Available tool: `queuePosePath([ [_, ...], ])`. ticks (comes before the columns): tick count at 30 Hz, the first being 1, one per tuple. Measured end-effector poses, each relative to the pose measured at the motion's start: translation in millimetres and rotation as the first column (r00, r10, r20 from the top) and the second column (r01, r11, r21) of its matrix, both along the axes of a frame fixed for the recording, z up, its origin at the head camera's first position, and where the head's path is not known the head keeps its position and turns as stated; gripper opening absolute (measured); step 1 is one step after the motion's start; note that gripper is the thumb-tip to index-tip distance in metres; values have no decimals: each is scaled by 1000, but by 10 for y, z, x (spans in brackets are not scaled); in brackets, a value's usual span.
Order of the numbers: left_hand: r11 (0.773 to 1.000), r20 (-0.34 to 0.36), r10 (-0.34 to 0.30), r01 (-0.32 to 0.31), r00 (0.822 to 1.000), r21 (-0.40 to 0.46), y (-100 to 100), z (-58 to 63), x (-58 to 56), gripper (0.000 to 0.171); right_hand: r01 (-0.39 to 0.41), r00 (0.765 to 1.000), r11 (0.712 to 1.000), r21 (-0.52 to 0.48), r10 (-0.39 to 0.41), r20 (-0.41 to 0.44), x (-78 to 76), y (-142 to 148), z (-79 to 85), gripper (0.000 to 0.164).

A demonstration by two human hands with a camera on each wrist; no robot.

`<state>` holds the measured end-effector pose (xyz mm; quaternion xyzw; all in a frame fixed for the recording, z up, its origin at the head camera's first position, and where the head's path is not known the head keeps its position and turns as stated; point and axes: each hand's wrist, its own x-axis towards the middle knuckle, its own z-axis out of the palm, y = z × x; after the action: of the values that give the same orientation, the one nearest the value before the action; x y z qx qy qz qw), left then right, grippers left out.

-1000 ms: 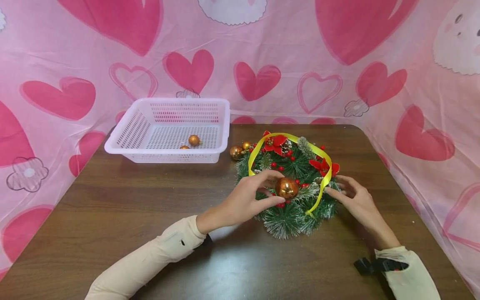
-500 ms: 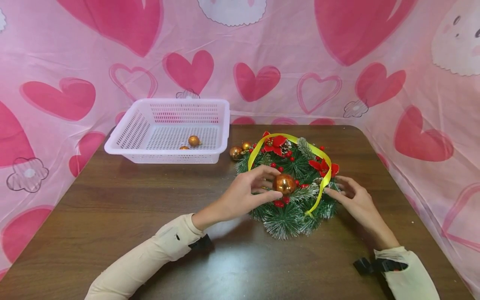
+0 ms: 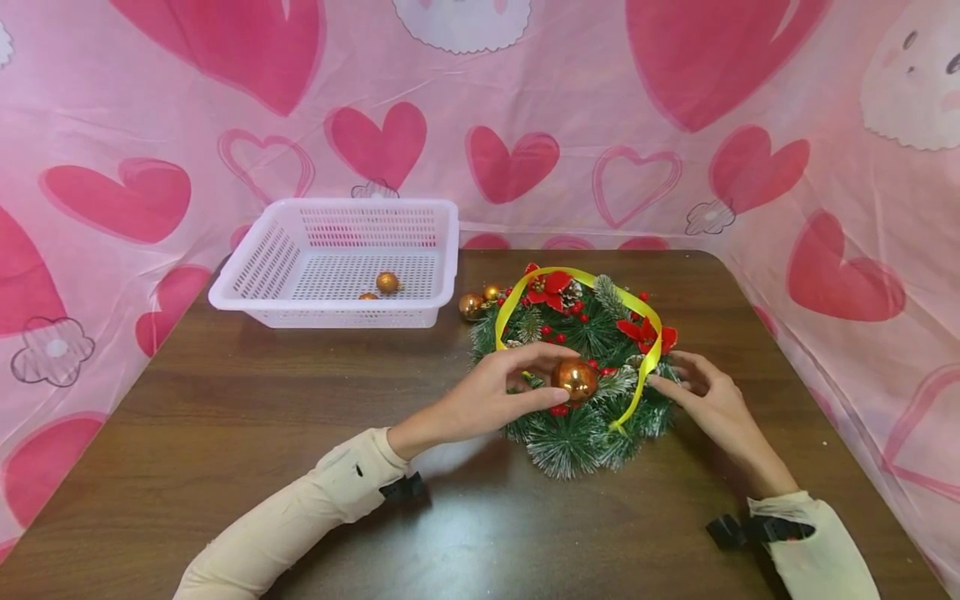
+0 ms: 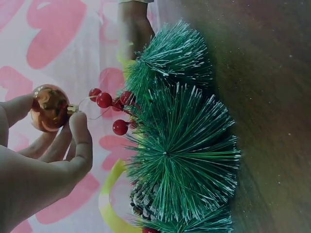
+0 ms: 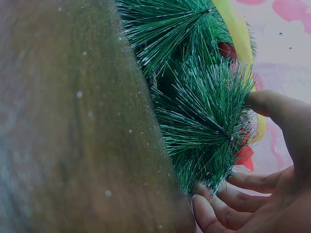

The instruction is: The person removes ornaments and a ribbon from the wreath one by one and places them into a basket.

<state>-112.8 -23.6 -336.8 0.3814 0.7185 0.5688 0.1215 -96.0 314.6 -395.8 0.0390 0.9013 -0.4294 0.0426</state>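
Between its thumb and fingers, my left hand [image 3: 491, 392] pinches a shiny copper bauble [image 3: 576, 380] above the near left part of a green wreath [image 3: 566, 446]. In the left wrist view the bauble [image 4: 50, 108] has a gold cap, and a thin thread loop reaches toward red berries [image 4: 104, 100]. My right hand [image 3: 716, 404] grips the wreath's right edge; in the right wrist view its thumb lies on the upper side and its fingers [image 5: 250, 182] at the outer edge. A yellow ribbon [image 3: 651, 358] loops over the wreath, among red flowers [image 3: 547, 289] and frosted sprigs.
A white perforated basket [image 3: 333, 315] stands at the back left, with copper baubles [image 3: 387, 282] inside. Another copper bauble [image 3: 472, 307] and a smaller gold one [image 3: 491, 292] sit at the wreath's far left edge. Brown tabletop [image 3: 247, 400] surrounds them, with a pink heart-print cloth [image 3: 570, 83] behind.
My left hand shifted slightly left and up with the bauble, then came back right and down. The right hand and the wreath have stayed in place.
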Motion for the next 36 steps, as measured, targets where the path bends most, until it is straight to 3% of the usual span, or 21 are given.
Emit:
queuePosePath([
  [7,999,-75,0,-4,997,-43,76,18,-38,38,-8,1000,1000,1,8,-13,-17,16,-3,77],
  [17,998,-63,5,-8,998,-59,160,48,-62,36,-7,1000,1000,-6,7,-22,-24,-16,-20,77],
  [22,999,-65,50,-49,997,4,121,105,-98,37,-5,1000,1000,-3,5,-30,-17,-6,-7,78],
  [29,992,-9,47,-45,999,116,59,197,-139,38,-1,1000,1000,-3,1,-12,6,9,0,80],
  [36,976,-64,113,-99,992,194,-82,331,-248,41,2,1000,1000,-3,-2,-4,-2,9,3,80],
])
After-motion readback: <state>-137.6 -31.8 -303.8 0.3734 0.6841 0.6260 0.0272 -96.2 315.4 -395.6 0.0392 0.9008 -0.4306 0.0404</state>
